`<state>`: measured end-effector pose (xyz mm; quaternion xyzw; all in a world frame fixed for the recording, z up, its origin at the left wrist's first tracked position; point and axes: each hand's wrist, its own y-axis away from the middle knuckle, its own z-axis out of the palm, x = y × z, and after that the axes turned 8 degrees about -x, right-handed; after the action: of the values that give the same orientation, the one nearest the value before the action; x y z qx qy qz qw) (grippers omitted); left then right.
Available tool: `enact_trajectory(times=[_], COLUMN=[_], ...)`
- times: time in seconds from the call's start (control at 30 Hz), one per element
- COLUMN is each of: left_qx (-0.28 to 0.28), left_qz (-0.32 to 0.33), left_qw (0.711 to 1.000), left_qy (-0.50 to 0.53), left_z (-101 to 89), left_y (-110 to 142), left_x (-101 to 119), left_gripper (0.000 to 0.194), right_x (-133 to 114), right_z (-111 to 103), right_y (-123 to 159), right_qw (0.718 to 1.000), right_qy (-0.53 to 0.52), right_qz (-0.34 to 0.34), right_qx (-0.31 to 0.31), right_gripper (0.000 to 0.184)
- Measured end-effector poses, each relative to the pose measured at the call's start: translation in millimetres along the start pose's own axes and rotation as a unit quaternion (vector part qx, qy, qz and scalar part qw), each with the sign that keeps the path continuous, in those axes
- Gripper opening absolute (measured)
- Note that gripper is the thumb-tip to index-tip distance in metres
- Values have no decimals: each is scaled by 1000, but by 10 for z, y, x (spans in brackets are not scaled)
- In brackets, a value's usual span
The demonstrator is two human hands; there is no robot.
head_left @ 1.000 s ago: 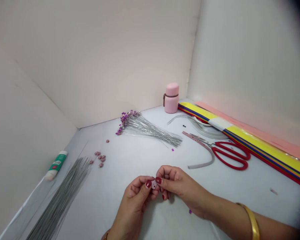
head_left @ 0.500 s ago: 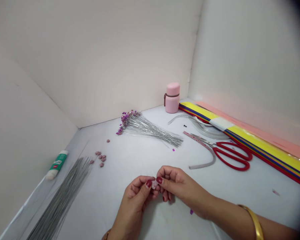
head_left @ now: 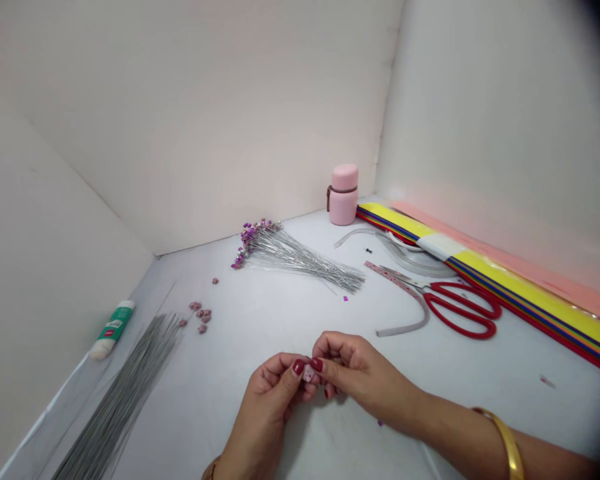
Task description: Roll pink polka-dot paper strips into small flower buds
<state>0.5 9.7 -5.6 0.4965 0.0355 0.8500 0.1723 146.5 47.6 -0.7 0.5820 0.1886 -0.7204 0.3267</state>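
Note:
Low in the middle of the view, my left hand (head_left: 273,393) and my right hand (head_left: 353,370) meet above the white table (head_left: 260,313). Both pinch one tiny pink paper piece (head_left: 309,373) between thumbs and forefingers. My other fingers are curled in. A gold bangle (head_left: 505,440) sits on my right wrist. Several small pink paper buds (head_left: 200,315) lie on the table to the left of my hands.
A bundle of wires with purple buds (head_left: 290,257) lies ahead. Plain wires (head_left: 125,393) and a glue tube (head_left: 113,330) lie at the left. Red scissors (head_left: 455,307), a grey paper strip (head_left: 405,303), coloured paper strips (head_left: 505,280) and a pink jar (head_left: 343,195) lie at the right. White walls enclose the table.

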Motion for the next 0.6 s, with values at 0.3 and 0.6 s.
enact_trajectory(times=[0.3, 0.6], left_qx=[13, -15], left_qz=[-47, -44], left_qw=[998, 997], left_qy=[43, 58], left_z=[22, -13], left_y=[-3, 6], left_x=[54, 14], left_gripper=[12, 14], right_x=[20, 10], right_z=[3, 31], right_y=[8, 15], right_qw=[999, 999], right_qy=[21, -9], right_qz=[-39, -36], right_qx=[19, -12], right_gripper=[16, 17])
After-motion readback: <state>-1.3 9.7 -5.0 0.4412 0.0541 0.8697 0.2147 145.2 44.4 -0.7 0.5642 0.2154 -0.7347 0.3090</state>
